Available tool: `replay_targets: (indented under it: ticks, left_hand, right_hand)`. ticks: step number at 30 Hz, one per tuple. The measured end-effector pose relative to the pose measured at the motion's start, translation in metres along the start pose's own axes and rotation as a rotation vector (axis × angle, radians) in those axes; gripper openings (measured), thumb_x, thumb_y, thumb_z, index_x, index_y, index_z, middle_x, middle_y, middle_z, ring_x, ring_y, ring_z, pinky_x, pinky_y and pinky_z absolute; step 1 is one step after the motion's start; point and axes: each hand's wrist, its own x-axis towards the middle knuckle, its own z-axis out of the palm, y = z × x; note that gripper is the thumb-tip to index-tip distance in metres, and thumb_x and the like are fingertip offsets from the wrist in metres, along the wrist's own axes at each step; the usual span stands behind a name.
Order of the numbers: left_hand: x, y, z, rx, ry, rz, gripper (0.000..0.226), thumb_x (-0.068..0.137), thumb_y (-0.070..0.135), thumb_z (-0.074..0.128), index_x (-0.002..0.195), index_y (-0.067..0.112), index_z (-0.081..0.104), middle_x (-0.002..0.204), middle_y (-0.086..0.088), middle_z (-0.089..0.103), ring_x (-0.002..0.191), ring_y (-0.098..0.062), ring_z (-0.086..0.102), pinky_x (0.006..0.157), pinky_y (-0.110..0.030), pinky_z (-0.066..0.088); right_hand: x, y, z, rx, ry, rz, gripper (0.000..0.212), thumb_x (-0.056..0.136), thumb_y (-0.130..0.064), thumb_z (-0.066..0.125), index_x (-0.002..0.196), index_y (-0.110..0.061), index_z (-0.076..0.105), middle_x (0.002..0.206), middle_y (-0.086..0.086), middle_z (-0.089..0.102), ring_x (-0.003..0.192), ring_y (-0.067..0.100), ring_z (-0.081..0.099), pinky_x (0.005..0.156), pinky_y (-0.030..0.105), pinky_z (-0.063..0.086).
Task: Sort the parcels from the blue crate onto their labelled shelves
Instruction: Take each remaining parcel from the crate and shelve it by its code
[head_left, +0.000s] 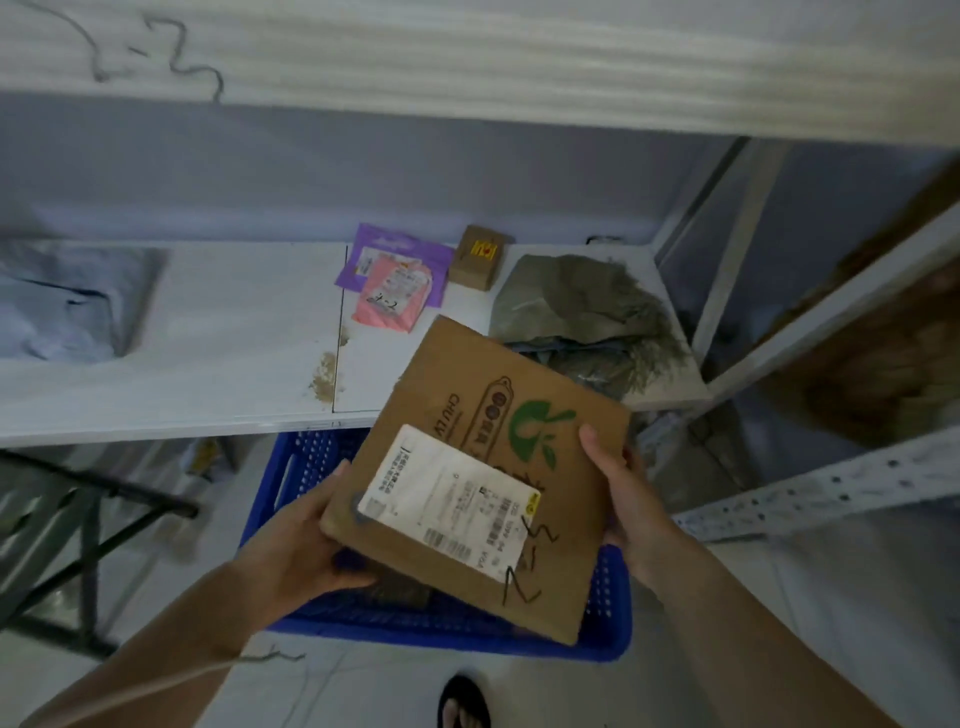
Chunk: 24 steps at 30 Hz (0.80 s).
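Here the left grip (306, 551) curls round the lower-left edge of a flat cardboard box (467, 374), and the right grip (623, 499) holds its right edge, thumb on top. The box hangs tilted above the blue crate (306, 467), its far corner over the front of the white shelf (234, 332). A white label (452, 499) covers its near half. On the shelf a pink mailer (395, 296) lies atop a purple mailer (400, 249), a small carton (478, 257) just beside them, and a crumpled grey bag (582, 306) further right.
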Motion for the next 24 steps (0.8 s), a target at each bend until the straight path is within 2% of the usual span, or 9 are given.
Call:
replay_targets:
  ticks: [2, 5, 10, 13, 15, 17, 19, 21, 24]
  left_hand:
    - [-0.029, 0.012, 0.000, 0.052, -0.037, -0.027, 0.032, 0.073, 0.043, 0.061, 0.099, 0.030, 0.074, 0.113, -0.005, 0.070, 0.112, -0.029, 0.058, 0.088, -0.053, 0.048]
    - [-0.076, 0.032, 0.010, 0.105, -0.136, -0.018, 0.051, 0.059, 0.027, 0.080, 0.107, 0.015, 0.071, 0.115, -0.013, 0.068, 0.106, -0.033, 0.064, 0.082, -0.047, 0.051]
    - [-0.157, 0.065, 0.053, 0.041, -0.568, 0.017, 0.055, 0.071, 0.020, 0.071, 0.122, 0.005, 0.059, 0.124, -0.029, 0.056, 0.108, -0.046, 0.058, 0.088, -0.052, 0.047]
    - [-0.205, 0.083, 0.090, 0.004, -0.802, 0.052, 0.058, 0.079, 0.037, 0.067, 0.128, 0.009, 0.055, 0.129, -0.030, 0.051, 0.115, -0.045, 0.053, 0.095, -0.057, 0.042]
    - [-0.241, 0.098, 0.127, 0.018, -0.820, 0.073, 0.064, 0.074, 0.044, 0.074, 0.129, 0.015, 0.056, 0.136, -0.023, 0.050, 0.123, -0.041, 0.048, 0.100, -0.062, 0.037]
    - [-0.277, 0.112, 0.163, -0.013, -0.714, 0.085, 0.064, 0.069, 0.041, 0.075, 0.125, 0.017, 0.059, 0.129, -0.019, 0.058, 0.119, -0.037, 0.053, 0.099, -0.063, 0.038]
    - [-0.310, 0.123, 0.197, -0.112, -0.649, 0.122, 0.060, 0.069, 0.036, 0.067, 0.124, 0.014, 0.059, 0.120, -0.018, 0.064, 0.111, -0.039, 0.060, 0.093, -0.060, 0.044]
    - [-0.343, 0.131, 0.229, -0.167, -0.711, 0.160, 0.062, 0.072, 0.039, 0.062, 0.128, 0.014, 0.055, 0.124, -0.019, 0.062, 0.116, -0.040, 0.056, 0.096, -0.061, 0.041]
    - [-0.389, 0.144, 0.280, -0.178, -0.885, 0.183, 0.065, 0.075, 0.047, 0.059, 0.131, 0.015, 0.052, 0.130, -0.020, 0.057, 0.121, -0.044, 0.051, 0.100, -0.063, 0.037]
  right_hand:
    - [-0.027, -0.028, 0.005, -0.045, 0.044, -0.130, 0.071, 0.066, -0.060, 0.072, 0.125, -0.031, 0.044, 0.111, -0.008, 0.062, 0.094, 0.011, 0.060, 0.064, 0.030, 0.050]
    - [-0.080, -0.078, 0.011, -0.142, -0.027, -0.355, 0.066, 0.071, -0.055, 0.073, 0.125, -0.028, 0.047, 0.111, -0.007, 0.065, 0.086, 0.009, 0.069, 0.058, 0.018, 0.053]
    - [-0.194, -0.165, 0.025, -0.472, -0.026, -0.636, 0.042, 0.069, -0.065, 0.069, 0.103, -0.042, 0.056, 0.085, -0.022, 0.072, 0.070, -0.002, 0.070, 0.059, 0.016, 0.053]
    - [-0.272, -0.220, 0.027, -0.618, 0.060, -0.717, 0.062, 0.060, -0.077, 0.065, 0.108, -0.040, 0.050, 0.097, -0.013, 0.070, 0.086, 0.012, 0.071, 0.078, 0.033, 0.056]
    - [-0.325, -0.258, 0.024, -0.716, 0.133, -0.767, 0.062, 0.065, -0.072, 0.064, 0.107, -0.031, 0.045, 0.101, -0.007, 0.064, 0.091, 0.016, 0.066, 0.078, 0.036, 0.053]
    - [-0.383, -0.293, 0.022, -0.752, 0.120, -0.831, 0.044, 0.077, -0.055, 0.065, 0.109, -0.029, 0.052, 0.106, -0.006, 0.062, 0.097, 0.014, 0.063, 0.083, 0.033, 0.053]
    - [-0.449, -0.321, 0.024, -0.809, 0.056, -0.911, 0.035, 0.085, -0.044, 0.063, 0.119, -0.036, 0.058, 0.105, -0.021, 0.061, 0.099, -0.003, 0.060, 0.079, 0.017, 0.053]
    - [-0.512, -0.339, 0.022, -0.850, 0.059, -0.993, 0.037, 0.084, -0.053, 0.059, 0.121, -0.050, 0.054, 0.106, -0.035, 0.056, 0.102, -0.015, 0.056, 0.075, 0.007, 0.048]
    - [-0.585, -0.345, 0.002, -0.648, 0.500, -1.307, 0.072, 0.069, -0.081, 0.046, 0.134, -0.052, 0.041, 0.136, -0.015, 0.045, 0.130, 0.010, 0.043, 0.103, 0.036, 0.041]
